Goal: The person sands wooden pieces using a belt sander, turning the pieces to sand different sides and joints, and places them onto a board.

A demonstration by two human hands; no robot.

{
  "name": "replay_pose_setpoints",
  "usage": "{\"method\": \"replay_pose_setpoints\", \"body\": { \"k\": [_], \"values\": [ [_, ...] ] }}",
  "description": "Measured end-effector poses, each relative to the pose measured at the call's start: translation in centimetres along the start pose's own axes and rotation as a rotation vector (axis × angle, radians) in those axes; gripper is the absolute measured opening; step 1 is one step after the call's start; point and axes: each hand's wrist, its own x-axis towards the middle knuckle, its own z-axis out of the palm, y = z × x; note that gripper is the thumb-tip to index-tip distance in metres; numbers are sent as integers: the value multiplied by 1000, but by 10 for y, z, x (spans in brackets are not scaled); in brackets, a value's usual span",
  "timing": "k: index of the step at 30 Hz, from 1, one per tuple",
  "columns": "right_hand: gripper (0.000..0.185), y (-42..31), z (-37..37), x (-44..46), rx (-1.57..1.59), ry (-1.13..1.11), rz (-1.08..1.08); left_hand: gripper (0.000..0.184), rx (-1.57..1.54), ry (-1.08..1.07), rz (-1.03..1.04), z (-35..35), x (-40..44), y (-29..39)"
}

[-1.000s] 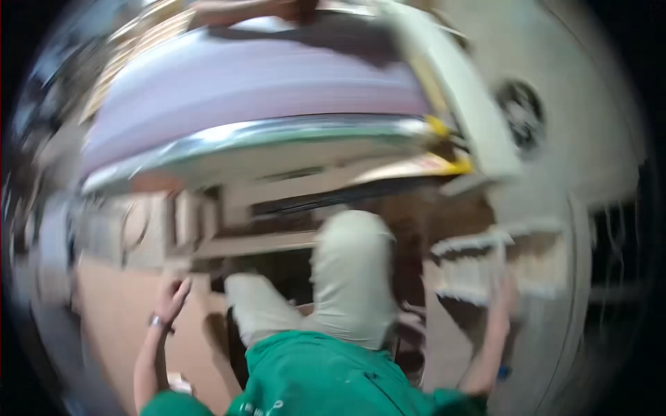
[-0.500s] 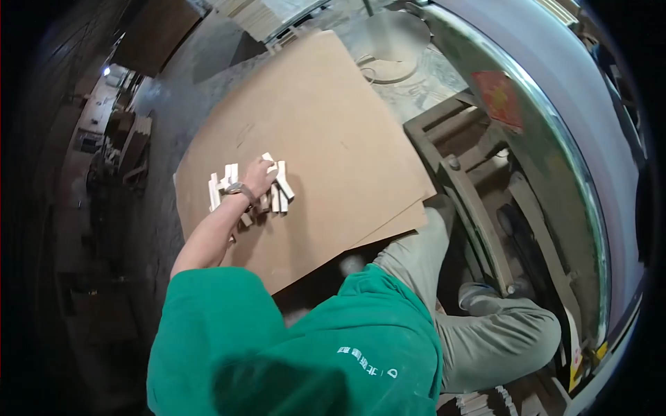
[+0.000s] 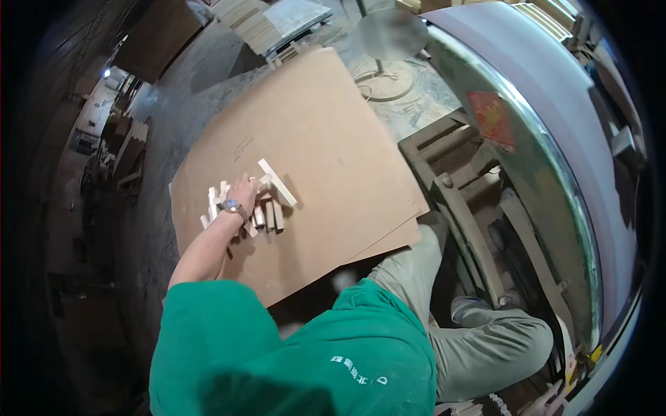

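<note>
Several short pale wooden strips [image 3: 279, 186] lie in a loose, crossed pile on a large brown board [image 3: 326, 132]. My left hand [image 3: 243, 193], with a watch on its wrist, is over the pile, its fingers curled round some strips. One longer strip lies slantwise just beyond the fingertips. At the bottom right edge, my right hand [image 3: 544, 403] shows only in part, its fingers apart, beside more wooden pieces [image 3: 479, 408] near my leg. Nothing can be made out in it.
A machine with a wooden frame [image 3: 472, 243] and a large curved green-edged side [image 3: 548, 145] stands to the right. Beyond the board are a round-based stand [image 3: 385, 80] and stacked panels [image 3: 253, 24]. Shelving and stacked wood line the dark left side.
The view has swung from the machine to the board. Since half a second ago my left hand has moved slightly nearer me and left, and the strips have shifted. My right hand has come into view.
</note>
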Motion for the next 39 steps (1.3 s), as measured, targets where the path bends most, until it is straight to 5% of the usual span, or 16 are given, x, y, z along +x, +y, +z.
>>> {"method": "replay_pose_setpoints", "body": {
  "k": [2,4,7,8,10,15,21,25,27,33,39],
  "values": [
    [24,-14,4,12,-29,45,-161,19,-4,55,105,-24,4,21],
    [34,43,52,16,366,-105,-3,16,34,185,323,-37,10,48],
    [25,-77,28,37,614,-94,65,14,-94,191,495,-119,2,153],
    [29,-77,38,46,522,-42,-292,14,-117,217,563,-140,0,192],
    [40,-123,37,61,578,-55,-643,11,-189,322,874,-181,-12,262],
    [33,-163,55,96,491,22,-949,17,-28,608,1350,-270,-70,402],
    [13,-95,70,147,384,23,-850,18,-307,738,1634,-310,-65,500],
    [15,-41,90,181,376,-69,-711,17,-424,553,1872,-327,-32,575],
    [14,-17,103,199,371,-67,-664,18,-361,799,1845,-336,-33,606],
    [14,59,154,240,434,-126,-448,17,-381,535,1968,-335,-24,735],
    [14,101,180,270,396,-133,-274,17,-413,695,2002,-330,-26,804]
  ]
}}
